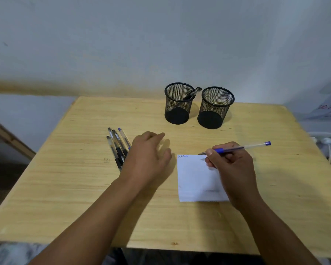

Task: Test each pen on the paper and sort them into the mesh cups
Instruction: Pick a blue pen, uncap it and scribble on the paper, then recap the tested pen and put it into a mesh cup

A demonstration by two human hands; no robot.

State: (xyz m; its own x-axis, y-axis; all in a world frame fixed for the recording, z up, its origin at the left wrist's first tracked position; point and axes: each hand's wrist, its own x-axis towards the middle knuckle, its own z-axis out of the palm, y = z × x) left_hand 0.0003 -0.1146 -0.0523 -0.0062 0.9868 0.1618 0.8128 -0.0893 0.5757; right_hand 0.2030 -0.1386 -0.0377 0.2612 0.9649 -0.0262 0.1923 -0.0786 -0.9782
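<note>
My right hand (231,165) grips a blue pen (243,148), its tip just above the top edge of the white paper (195,178), which carries small blue writing in its upper left corner. My left hand (149,155) hovers with loosely bent fingers over the table, holding nothing, just right of a bundle of several pens (117,146). Two black mesh cups stand at the back. The left cup (178,104) holds one black pen (192,94) leaning on its rim. The right cup (215,108) looks empty.
The wooden table (75,188) stands against a pale wall. White cables and a plug (327,140) lie past its right edge. A wooden frame (11,140) slants at the far left.
</note>
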